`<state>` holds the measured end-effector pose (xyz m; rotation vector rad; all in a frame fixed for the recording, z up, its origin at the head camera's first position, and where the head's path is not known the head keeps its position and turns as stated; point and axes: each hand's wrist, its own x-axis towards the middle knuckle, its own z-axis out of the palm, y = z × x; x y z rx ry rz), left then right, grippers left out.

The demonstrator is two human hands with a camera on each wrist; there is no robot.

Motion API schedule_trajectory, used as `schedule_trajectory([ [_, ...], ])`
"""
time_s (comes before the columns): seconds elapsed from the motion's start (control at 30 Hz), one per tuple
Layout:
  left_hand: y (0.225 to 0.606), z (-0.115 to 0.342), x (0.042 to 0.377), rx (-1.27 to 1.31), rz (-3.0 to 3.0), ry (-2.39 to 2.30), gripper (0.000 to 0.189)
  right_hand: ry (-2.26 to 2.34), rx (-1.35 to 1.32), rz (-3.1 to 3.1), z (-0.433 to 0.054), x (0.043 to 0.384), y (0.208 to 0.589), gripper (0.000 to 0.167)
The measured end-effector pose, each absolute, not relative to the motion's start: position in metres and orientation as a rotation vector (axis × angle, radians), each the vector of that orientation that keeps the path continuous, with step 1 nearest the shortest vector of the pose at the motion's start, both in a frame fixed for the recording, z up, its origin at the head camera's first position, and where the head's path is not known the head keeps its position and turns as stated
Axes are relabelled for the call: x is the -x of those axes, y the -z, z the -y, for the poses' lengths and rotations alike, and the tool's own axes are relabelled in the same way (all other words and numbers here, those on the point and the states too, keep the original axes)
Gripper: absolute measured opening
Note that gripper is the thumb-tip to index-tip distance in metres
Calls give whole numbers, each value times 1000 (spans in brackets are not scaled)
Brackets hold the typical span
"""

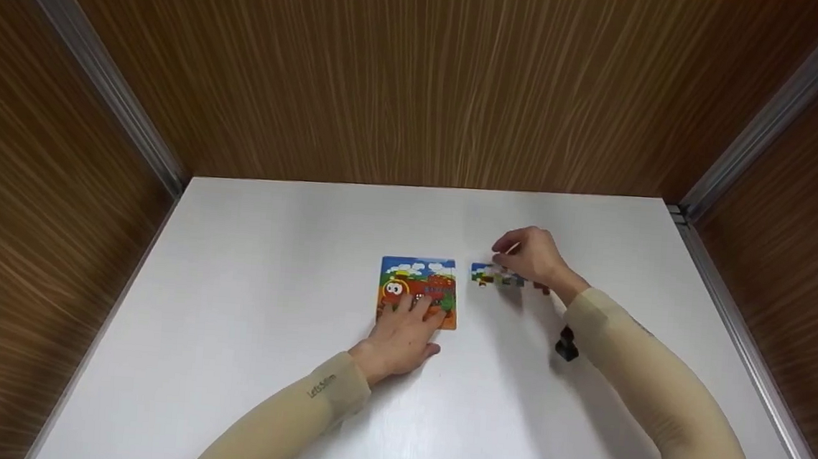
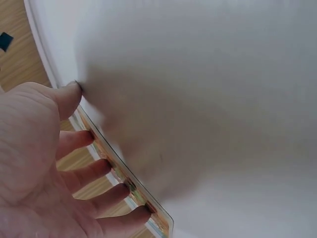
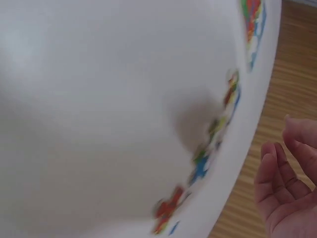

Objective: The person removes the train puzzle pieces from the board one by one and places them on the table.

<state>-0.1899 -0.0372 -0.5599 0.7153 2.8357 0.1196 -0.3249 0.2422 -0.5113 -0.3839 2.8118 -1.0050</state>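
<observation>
A square, brightly coloured picture puzzle [image 1: 417, 267], with a round-eyed red face and clouds, lies on the white table. My left hand [image 1: 401, 337] rests on its lower part with fingers spread. The left wrist view shows those fingertips touching the puzzle's near edge [image 2: 158, 214], the thumb outside it. Right of the puzzle lie several loose jigsaw pieces [image 1: 485, 274] in a row. Above them hovers my right hand [image 1: 533, 254], its fingers loosely bent. In the right wrist view nothing shows between thumb and fingers, and the pieces [image 3: 200, 166] look blurred.
The white table [image 1: 245, 304] is bounded by a wood-grain panel [image 1: 419, 79] at the back and more panels at both sides, with metal rails in the corners. A small black object [image 1: 566, 345] shows beside my right forearm.
</observation>
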Motion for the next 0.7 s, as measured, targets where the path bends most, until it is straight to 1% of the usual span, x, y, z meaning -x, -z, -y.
schedule_trajectory([
  [0.2,559,34,186,-729,-2859,-113,66,1050,392,-2734,-220,326,499,27],
  [0.57,557,32,181,-759,-2867,-96,65,948,525,-2596,-179,336,490,34],
  [0.7,557,33,179,-770,-2846,-115,69,934,610,-2559,-166,340,492,34],
])
